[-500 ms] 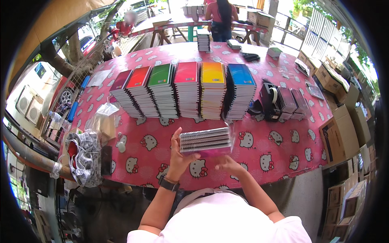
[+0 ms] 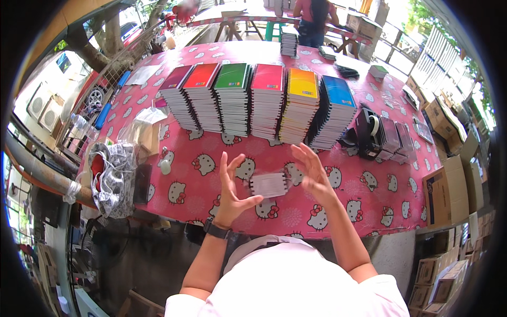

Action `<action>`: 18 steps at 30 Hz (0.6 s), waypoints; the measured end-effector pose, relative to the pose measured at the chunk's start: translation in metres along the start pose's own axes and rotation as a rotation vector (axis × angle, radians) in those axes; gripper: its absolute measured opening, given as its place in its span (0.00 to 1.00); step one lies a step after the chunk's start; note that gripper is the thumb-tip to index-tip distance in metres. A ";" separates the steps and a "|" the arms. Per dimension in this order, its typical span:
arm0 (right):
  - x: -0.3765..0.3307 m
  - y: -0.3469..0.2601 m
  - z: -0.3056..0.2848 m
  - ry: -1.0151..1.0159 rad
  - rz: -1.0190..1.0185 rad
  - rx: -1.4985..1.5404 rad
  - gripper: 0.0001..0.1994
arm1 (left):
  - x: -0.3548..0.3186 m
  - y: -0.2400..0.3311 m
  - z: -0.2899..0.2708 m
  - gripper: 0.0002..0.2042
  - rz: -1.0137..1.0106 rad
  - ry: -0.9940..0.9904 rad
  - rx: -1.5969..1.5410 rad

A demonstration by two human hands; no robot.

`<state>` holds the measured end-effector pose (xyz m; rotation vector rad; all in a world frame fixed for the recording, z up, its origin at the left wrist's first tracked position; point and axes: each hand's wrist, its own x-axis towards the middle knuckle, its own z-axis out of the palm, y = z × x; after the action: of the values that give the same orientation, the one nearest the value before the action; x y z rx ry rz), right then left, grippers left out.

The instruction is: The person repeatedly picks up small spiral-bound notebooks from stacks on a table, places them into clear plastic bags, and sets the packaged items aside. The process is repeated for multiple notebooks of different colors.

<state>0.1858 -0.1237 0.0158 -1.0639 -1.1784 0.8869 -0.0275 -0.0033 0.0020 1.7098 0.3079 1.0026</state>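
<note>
A small bundle of spiral notebooks (image 2: 269, 185) in clear plastic rests on the table between my hands, white page edges showing and black coils at its sides. My left hand (image 2: 232, 191) is beside it on the left, fingers apart and thumb near its lower left corner. To its upper right, my right hand (image 2: 315, 177) is raised with fingers spread, holding nothing. Beyond them stand tall stacks of spiral notebooks in a row, including a green-covered stack (image 2: 232, 77), a yellow-covered stack (image 2: 303, 84) and a blue-covered stack (image 2: 338, 92).
On the right are a black tape dispenser (image 2: 366, 133) and wrapped notebook packs (image 2: 396, 138). An open cardboard box (image 2: 446, 193) stands by the right edge. A patterned cloth bag (image 2: 113, 182) and a dark flat object (image 2: 142, 183) lie left. Another person (image 2: 312, 21) stands beyond the table.
Both hands have let go of the notebook bundle, which now sits on the table. My fingers have spread, and the right hand has risen. The view has shifted.
</note>
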 end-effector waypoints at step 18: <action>-0.023 -0.015 0.006 -0.107 -0.029 -0.557 0.25 | 0.063 0.050 0.003 0.20 -0.148 0.062 0.494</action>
<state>0.1761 -0.1481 0.0246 -1.4502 -1.5779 0.6063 0.0002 0.0157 0.0749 2.0600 0.7617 0.9185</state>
